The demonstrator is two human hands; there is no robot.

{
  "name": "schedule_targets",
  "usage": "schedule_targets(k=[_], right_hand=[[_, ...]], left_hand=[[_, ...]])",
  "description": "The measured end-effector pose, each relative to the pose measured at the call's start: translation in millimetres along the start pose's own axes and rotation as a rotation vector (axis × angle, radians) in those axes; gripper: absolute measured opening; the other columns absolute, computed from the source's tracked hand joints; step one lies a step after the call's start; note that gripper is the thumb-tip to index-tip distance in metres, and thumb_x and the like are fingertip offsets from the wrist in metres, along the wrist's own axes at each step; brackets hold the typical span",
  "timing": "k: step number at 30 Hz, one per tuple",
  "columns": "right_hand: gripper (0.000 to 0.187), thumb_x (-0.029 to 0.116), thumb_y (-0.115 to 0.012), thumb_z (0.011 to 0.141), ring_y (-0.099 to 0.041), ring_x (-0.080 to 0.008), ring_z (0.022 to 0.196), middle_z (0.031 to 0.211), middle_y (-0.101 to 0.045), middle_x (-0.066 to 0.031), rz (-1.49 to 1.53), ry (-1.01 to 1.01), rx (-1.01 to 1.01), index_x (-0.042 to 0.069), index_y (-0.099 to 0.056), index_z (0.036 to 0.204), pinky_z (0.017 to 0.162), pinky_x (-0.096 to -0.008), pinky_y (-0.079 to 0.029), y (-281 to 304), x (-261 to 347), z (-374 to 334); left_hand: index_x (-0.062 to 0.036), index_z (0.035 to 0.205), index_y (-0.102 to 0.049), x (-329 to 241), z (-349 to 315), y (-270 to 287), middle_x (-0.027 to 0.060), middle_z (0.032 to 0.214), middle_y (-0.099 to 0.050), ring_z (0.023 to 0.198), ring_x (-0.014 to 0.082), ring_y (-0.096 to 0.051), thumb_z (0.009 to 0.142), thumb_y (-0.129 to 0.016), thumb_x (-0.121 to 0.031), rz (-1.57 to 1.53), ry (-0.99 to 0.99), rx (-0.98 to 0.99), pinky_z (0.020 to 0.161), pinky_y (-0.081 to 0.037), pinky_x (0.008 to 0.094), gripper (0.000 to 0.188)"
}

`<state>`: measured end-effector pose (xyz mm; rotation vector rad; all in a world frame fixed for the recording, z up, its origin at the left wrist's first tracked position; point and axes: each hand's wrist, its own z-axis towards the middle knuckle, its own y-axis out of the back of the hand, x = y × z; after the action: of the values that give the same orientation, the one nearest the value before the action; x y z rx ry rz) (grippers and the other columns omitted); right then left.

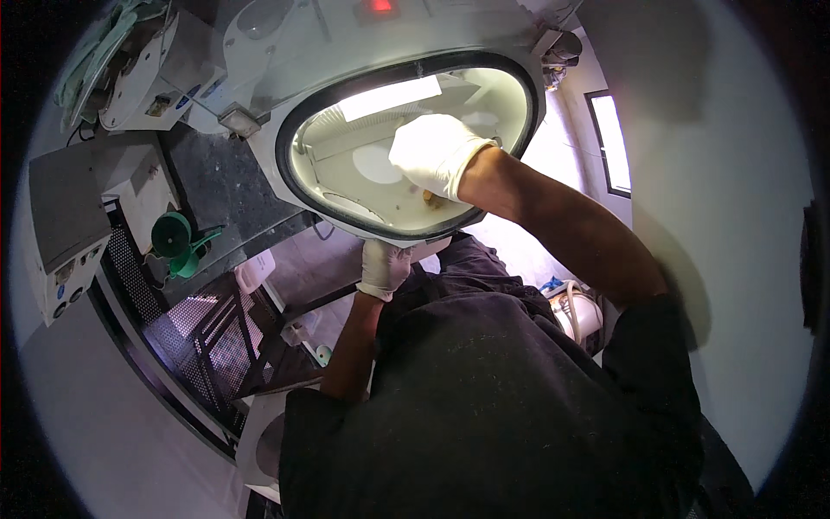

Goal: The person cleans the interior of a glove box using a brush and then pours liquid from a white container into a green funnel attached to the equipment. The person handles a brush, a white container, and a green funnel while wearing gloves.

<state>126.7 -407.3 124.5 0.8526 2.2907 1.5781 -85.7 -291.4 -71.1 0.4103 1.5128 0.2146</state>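
In a white glove, my right hand (437,156) is over the lit oval window opening of a grey-white cabinet (393,60). Its fingers look curled in, and glare on the glove hides what they hold, if anything. Just below that hand shows a small yellowish-brown piece (432,200); whether the hand touches it I cannot tell. A black rim (290,160) runs around the opening, and my right forearm crosses it. My left hand (383,266), also gloved in white, is up against the underside of the cabinet's front edge, with its fingertips hidden.
At left, a dark bench top (229,173) adjoins the cabinet. A green round-headed device (173,235) and a grey box with dials (73,225) stand there. A perforated dark metal panel (186,333) is below. To the right is a white canister with a hose (577,313).
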Motion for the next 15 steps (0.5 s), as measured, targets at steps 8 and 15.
schedule_targets(k=[8,15], right_hand=[[0.014,0.013,-0.066,0.077,-0.072,-0.0341,0.081,0.082,-0.072,-0.0158,0.042,0.064,-0.218,0.004,-0.074,0.083,0.075,-0.04,-0.059,14,-10,-14],[0.016,0.015,-0.063,0.082,-0.072,-0.0356,0.084,0.085,-0.072,-0.0189,0.212,-0.052,-0.249,0.003,-0.072,0.089,0.078,-0.0419,-0.058,-18,9,-5]], left_hand=[[0.0024,0.111,-0.069,4,-1,-1,0.0133,0.104,-0.074,0.096,0.02,-0.071,0.094,-0.065,0.0,0.026,-0.022,0.005,0.084,-0.056,0.0341,0.018],[0.0023,0.109,-0.07,-1,3,1,0.0135,0.104,-0.074,0.095,0.0215,-0.072,0.093,-0.066,-0.002,0.045,-0.043,-0.01,0.083,-0.056,0.0355,0.016]])
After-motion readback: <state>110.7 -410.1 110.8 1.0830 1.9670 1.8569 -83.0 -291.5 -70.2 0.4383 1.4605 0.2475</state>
